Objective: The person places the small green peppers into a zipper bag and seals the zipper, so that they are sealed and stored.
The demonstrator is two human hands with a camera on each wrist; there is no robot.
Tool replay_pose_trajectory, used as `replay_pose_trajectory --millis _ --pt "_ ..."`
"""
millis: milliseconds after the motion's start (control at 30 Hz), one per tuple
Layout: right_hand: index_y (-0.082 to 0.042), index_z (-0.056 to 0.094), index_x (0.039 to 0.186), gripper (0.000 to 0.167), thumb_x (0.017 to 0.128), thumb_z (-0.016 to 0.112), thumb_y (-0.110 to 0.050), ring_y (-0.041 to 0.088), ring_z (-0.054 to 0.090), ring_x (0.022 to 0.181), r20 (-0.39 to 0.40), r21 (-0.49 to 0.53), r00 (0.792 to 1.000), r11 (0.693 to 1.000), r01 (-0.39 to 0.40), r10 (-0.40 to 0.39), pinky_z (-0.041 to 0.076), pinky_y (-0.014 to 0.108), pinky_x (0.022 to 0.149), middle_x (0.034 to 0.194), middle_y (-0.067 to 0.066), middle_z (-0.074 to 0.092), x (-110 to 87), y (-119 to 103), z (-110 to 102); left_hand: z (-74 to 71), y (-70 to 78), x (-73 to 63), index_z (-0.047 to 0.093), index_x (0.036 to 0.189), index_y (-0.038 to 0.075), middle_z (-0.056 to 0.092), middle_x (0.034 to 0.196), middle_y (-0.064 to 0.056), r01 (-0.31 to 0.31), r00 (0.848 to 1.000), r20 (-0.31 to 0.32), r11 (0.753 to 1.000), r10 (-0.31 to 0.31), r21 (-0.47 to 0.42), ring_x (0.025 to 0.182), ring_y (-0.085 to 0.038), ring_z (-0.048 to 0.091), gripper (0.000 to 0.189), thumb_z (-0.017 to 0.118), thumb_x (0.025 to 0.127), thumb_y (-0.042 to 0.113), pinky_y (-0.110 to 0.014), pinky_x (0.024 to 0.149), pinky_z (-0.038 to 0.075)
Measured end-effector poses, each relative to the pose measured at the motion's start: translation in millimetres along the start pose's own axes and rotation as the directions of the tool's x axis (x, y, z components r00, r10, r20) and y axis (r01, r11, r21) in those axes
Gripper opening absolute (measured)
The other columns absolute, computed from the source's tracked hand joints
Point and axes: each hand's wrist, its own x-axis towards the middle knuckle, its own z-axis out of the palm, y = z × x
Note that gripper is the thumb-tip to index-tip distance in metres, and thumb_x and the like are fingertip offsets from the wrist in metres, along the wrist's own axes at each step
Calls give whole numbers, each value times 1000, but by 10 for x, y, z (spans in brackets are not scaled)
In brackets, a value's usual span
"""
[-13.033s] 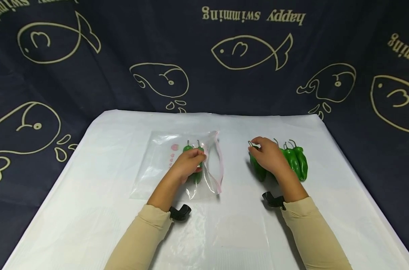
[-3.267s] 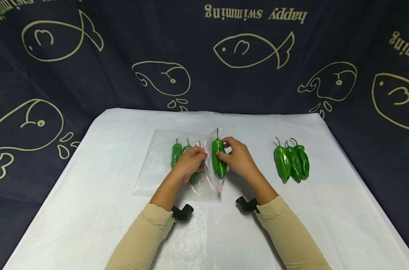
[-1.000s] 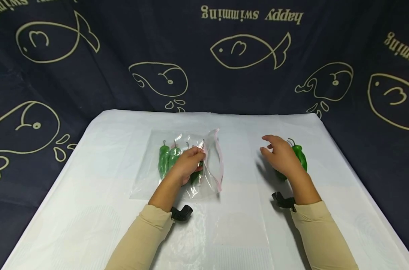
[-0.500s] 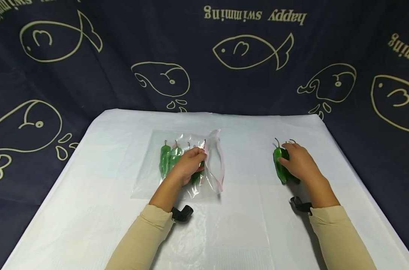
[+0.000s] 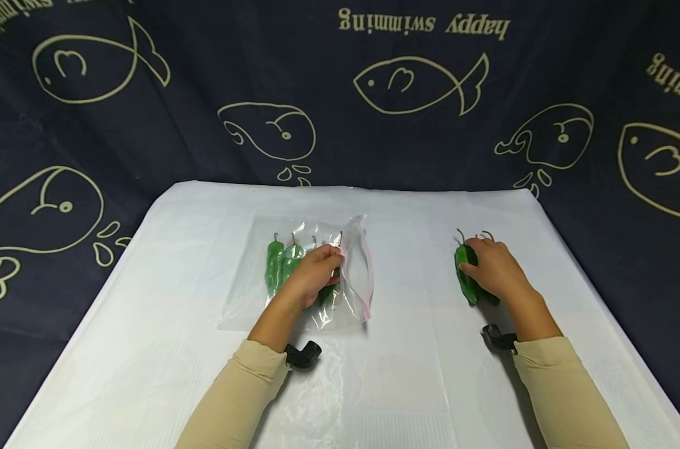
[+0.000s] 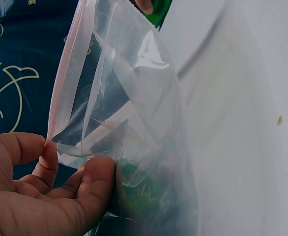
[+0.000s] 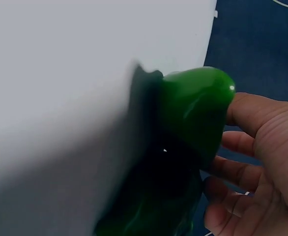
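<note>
My left hand (image 5: 316, 268) pinches the upper layer of a clear zip bag (image 5: 244, 305) at its pink-edged mouth, which gapes toward the right. Inside the bag several green peppers (image 5: 273, 265) lie side by side, stems away from me; my hand covers part of them. In the left wrist view, thumb and finger grip the pink zip strip (image 6: 65, 73). At the right, my right hand (image 5: 498, 268) holds a green pepper (image 7: 195, 105) with the thumb against it and the fingers curled round it. Another green pepper (image 5: 464, 274) lies close beside, and the hand hides much of the group.
A white cover (image 5: 396, 374) lies over the table. Behind it hangs a dark blue cloth (image 5: 328, 143) with fish and whale drawings. Black wrist cameras (image 5: 303, 354) stick out beside both forearms, low over the table.
Earlier my right hand held a green pepper at the bag's mouth; it then went right to the loose peppers and took hold there. More peppers show in the bag. My left hand has stayed put.
</note>
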Motion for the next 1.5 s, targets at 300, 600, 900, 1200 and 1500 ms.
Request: replay_pose_trajectory --millis 300,600,900,1200,1500 --pt "7 46 138 54 93 68 -14 55 40 125 -13 30 1000 1000 3 -2 37 67 97 138 36 43 25 15 29 4 10 -11 57 99 5 55 95 -2 3 1000 4 1000 -3 12 90 -16 54 7 53 97 11 -34 81 53" --pt "6 45 139 55 93 67 -13 54 45 120 -31 68 999 997 -26 28 41 65 92 139 36 40 39 -28 8 -5 19 -16 57 98 4 54 94 -3 -5 1000 10 1000 5 18 90 -16 54 9 53 98 11 -36 83 53" --pt "5 44 140 55 93 66 -15 44 55 106 -42 131 998 990 -43 49 50 57 83 129 32 49 41 -111 0 -4 9 -11 58 98 3 56 95 -3 -3 1000 17 1000 3 18 90 -16 55 10 53 98 12 -34 83 52" --pt "5 47 139 54 93 67 -17 41 60 104 -72 215 997 977 12 4 52 52 81 129 27 54 27 -286 -19 7 35 -16 58 98 5 54 94 -2 3 1000 9 1000 -3 6 88 -15 54 8 54 98 11 -33 81 52" --pt "3 49 137 53 92 69 -15 36 63 105 -129 359 989 926 120 -78 54 49 79 135 22 54 63 -611 10 11 41 -16 58 97 4 54 92 -2 8 1000 1 1000 -8 -2 86 -15 54 7 54 97 11 -32 79 52"
